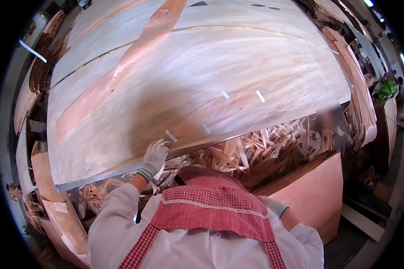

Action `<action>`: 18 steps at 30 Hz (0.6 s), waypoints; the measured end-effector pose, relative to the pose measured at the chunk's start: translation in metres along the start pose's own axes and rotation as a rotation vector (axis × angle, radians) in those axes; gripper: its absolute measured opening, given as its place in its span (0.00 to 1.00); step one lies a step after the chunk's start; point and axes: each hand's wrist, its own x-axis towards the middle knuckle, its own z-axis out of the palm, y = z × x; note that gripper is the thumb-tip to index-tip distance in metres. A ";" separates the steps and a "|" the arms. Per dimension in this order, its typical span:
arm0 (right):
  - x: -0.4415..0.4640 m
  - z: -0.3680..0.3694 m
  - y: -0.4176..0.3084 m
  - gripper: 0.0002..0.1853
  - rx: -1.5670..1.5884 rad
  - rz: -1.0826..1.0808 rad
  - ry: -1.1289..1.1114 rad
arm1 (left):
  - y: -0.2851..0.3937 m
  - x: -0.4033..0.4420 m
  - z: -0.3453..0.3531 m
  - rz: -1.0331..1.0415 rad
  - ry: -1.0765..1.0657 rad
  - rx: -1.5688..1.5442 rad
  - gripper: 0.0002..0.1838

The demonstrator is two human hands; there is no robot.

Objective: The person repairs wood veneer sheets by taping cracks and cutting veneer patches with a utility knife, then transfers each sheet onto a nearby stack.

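My left hand [155,158], in a white knit glove, rests at the front edge of a large pale wood veneer sheet [256,58]. Its fingers reach forward, apart, beside a short white tape strip [171,136]. More short strips, including a second tape strip [260,96], lie along a curved crack in the sheet. My right hand [276,206], also gloved, is low at my right side by a stack of reddish veneer sheets [307,193]. The red checked apron [215,206] hides its fingers. A long reddish veneer strip [116,71] lies diagonally across the pale sheet.
Curled veneer scraps [251,148] are heaped below the table's front edge [98,176]. Veneer stacks stand at the left [60,206] and right [361,98]. A person in green [387,88] is at the far right.
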 end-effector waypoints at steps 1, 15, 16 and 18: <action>-0.008 -0.006 -0.026 0.30 -0.142 -0.078 0.047 | 0.005 0.005 -0.013 -0.026 0.017 -0.013 0.07; 0.098 -0.129 -0.244 0.21 0.491 -0.117 0.601 | -0.080 0.134 -0.080 -0.399 0.142 -0.168 0.06; 0.106 -0.129 -0.279 0.21 0.614 -0.056 0.563 | -0.084 0.141 -0.080 -0.408 0.153 -0.153 0.06; 0.152 -0.142 -0.299 0.22 0.499 -0.076 0.629 | -0.098 0.152 -0.075 -0.408 0.153 -0.163 0.06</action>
